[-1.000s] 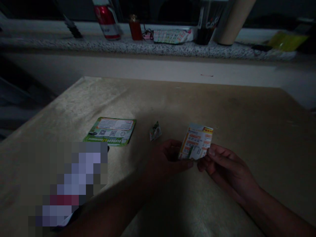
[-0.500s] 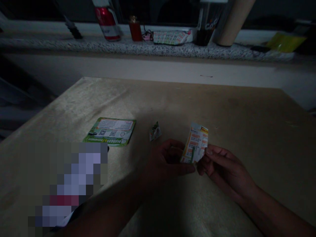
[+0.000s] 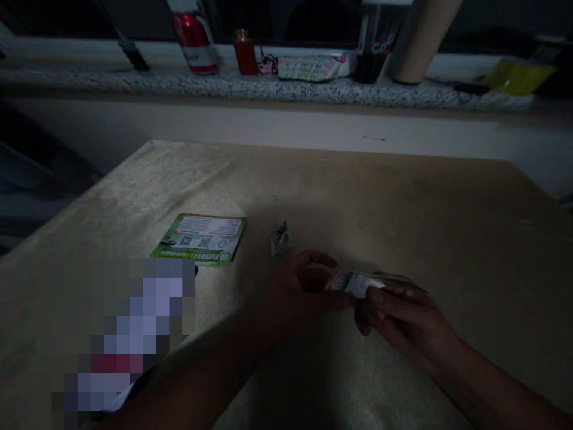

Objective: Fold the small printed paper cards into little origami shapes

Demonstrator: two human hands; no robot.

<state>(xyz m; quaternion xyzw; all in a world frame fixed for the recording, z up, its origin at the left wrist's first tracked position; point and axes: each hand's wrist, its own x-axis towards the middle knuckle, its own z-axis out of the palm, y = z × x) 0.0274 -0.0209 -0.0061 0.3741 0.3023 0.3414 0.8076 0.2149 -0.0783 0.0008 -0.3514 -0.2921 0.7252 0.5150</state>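
A small printed paper slip (image 3: 358, 283), white with coloured print, is between my hands over the table, tilted so that it looks thin and nearly flat. My right hand (image 3: 403, 304) pinches its near edge between thumb and fingers. At its left end is my left hand (image 3: 299, 286), thumb in front and fingers curved behind it; the exact contact is dark. Beyond my left hand lies a small crumpled wrapper (image 3: 281, 240), green and white. Farther left, a green printed sheet (image 3: 203, 236) with QR codes rests flat on the table.
The table (image 3: 403, 209) ends at a wall below a granite sill (image 3: 250, 86). On the sill stand a red can (image 3: 194, 42), a red bottle (image 3: 246, 55), a dark cup (image 3: 373, 54) and a cardboard tube (image 3: 423, 42). A blurred, pixelated object (image 3: 138, 328) lies at the front left.
The paper slip has turned from standing upright, its print facing me, to lying nearly flat, with its far end swung to the right. My right hand has turned with it; my left hand barely moved.
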